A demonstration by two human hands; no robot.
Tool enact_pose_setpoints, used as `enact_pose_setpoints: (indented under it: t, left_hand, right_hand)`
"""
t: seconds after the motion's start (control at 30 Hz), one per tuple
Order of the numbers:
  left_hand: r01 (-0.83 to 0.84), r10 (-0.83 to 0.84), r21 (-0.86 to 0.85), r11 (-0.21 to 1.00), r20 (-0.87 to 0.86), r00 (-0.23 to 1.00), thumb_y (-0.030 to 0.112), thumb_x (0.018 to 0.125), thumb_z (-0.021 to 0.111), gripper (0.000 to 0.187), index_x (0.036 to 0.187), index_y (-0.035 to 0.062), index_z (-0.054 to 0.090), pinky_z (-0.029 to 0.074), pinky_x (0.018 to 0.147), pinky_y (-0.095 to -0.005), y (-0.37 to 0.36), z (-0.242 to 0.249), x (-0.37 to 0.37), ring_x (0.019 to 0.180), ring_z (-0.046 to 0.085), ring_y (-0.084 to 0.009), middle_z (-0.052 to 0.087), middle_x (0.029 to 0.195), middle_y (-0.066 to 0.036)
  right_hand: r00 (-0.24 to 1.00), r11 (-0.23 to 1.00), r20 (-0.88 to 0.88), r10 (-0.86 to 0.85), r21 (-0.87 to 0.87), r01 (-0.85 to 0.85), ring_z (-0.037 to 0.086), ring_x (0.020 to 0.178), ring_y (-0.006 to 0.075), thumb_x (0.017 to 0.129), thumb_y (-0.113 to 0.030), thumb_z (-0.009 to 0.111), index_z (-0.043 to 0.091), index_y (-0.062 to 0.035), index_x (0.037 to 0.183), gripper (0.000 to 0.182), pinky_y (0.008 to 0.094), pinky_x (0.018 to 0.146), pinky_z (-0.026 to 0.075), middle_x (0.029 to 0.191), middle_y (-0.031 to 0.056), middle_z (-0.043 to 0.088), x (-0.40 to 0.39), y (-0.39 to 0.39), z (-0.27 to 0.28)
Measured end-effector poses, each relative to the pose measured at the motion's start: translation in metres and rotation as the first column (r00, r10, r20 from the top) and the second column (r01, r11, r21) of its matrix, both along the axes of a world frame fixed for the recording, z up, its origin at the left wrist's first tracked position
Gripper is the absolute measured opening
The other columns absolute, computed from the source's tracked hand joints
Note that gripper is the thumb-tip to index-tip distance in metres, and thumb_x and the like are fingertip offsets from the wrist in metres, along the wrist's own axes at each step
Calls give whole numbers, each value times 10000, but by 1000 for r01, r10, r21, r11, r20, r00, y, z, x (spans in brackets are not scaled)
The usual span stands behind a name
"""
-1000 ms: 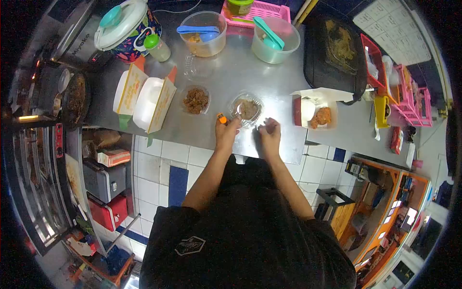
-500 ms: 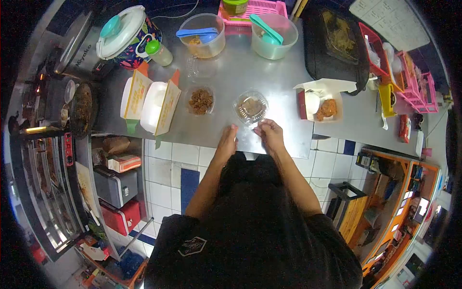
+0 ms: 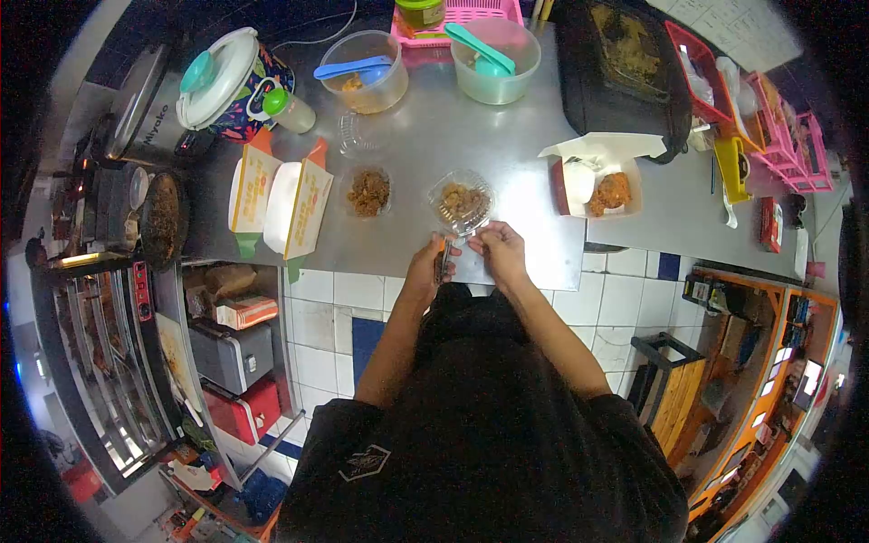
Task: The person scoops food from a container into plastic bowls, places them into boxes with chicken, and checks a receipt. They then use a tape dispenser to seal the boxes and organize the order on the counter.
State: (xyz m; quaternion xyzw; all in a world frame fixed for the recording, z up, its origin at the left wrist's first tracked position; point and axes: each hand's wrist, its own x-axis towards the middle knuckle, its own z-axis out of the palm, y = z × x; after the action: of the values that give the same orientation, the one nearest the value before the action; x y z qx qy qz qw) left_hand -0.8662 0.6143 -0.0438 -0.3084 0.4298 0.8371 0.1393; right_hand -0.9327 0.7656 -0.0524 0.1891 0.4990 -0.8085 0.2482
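A wide grey steel tabletop (image 3: 407, 154) carries everything within reach. Toward its far side stand two round translucent plastic tubs (image 3: 385, 95) (image 3: 498, 89), with a blue plastic ladle (image 3: 353, 67) and a turquoise plastic ladle (image 3: 480, 49) propped in them, probably so the handles are easy to grab. An open white-and-red cardboard box (image 3: 615, 145) at the right holds an orange-brown piece of food (image 3: 610, 194), its flap raised, leaving the contents reachable. The small clear plastic container (image 3: 444, 217) of brown food sits directly before the person, near the table's front edge, seemingly so both hands meet there. The right hand (image 3: 501, 252) bends its fingers together at the container's near edge, perhaps to steady it; whether they pinch the rim, I cannot tell. The left hand (image 3: 429, 270), just beside, grasps a slim dark tool with an orange end (image 3: 443, 261).
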Motion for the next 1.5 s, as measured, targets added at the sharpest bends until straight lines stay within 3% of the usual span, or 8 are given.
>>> enact_pose_setpoints:
  t: [0.23, 0.3, 0.4, 0.53, 0.73, 0.9, 1.3, 1.5]
  left_hand:
    - [49, -37, 268, 962, -50, 998, 492, 952, 446, 445, 1071, 76, 552, 415, 504, -249, -6, -4, 6, 636, 543, -135, 599, 857, -46]
    - [-66, 59, 138, 988, 57, 997, 445, 936, 511, 421, 1101, 58, 516, 415, 511, -240, 2, -3, 9, 631, 522, -123, 591, 874, -54]
    - [21, -19, -101, 995, 20, 1000, 426, 912, 561, 395, 1069, 67, 514, 427, 523, -233, 8, 0, 13, 629, 519, -119, 610, 871, -54]
    - [86, -80, -102, 991, 60, 995, 401, 895, 596, 375, 1061, 77, 510, 448, 558, -244, 1, 4, 14, 656, 522, -115, 623, 868, -52]
    - [43, -72, 200, 979, 140, 988, 396, 920, 562, 340, 1061, 88, 546, 456, 575, -262, -2, 4, 9, 682, 520, -107, 623, 871, -29]
    - [138, -119, -244, 960, 88, 989, 444, 965, 463, 392, 1134, 103, 556, 422, 565, -246, 9, 27, 2, 680, 490, -92, 615, 909, -14]
    - [-66, 64, 66, 996, 41, 997, 379, 913, 572, 343, 1066, 75, 615, 400, 619, -248, 5, 7, -1, 717, 506, -108, 636, 941, -27]
    - [-59, 58, 15, 998, 53, 997, 374, 903, 589, 356, 1096, 76, 608, 400, 617, -243, 12, 7, -5, 725, 514, -116, 644, 937, -25]
  right_hand:
    - [1000, 999, -1, -22, -35, 22, 642, 822, 216, 884, 14, 517, 509, 15, 1015, 132, 331, 791, 552, 912, 113, 606, 0, 1, 4]
    - [1000, 999, -1, -23, -32, 23, 641, 821, 217, 886, 13, 514, 507, 14, 1022, 136, 336, 799, 547, 905, 113, 608, 0, 1, 2]
    - [1000, 998, -3, -27, -65, 27, 637, 835, 217, 890, 12, 511, 502, 14, 1032, 142, 343, 808, 542, 918, 113, 606, 0, 2, 0]
    - [1000, 998, 14, -20, -56, 20, 630, 850, 219, 894, 11, 508, 496, 14, 1040, 146, 351, 814, 537, 933, 115, 602, -2, 3, 4]
    - [1000, 997, 18, -15, -75, 16, 626, 851, 225, 893, 21, 501, 491, 15, 1039, 147, 358, 820, 538, 935, 117, 595, -2, 4, 5]
    - [1000, 998, 4, -15, -68, 15, 632, 830, 226, 885, 36, 500, 490, 19, 1019, 135, 351, 808, 547, 936, 127, 600, -2, 5, 3]
    - [999, 996, -38, -26, -87, 23, 639, 825, 217, 864, 37, 531, 504, 24, 987, 127, 322, 779, 559, 912, 110, 596, -3, 10, 6]
    - [997, 998, -43, 57, 35, -55, 639, 823, 221, 884, 36, 491, 497, 26, 992, 108, 324, 779, 557, 913, 114, 588, -2, 10, 10]
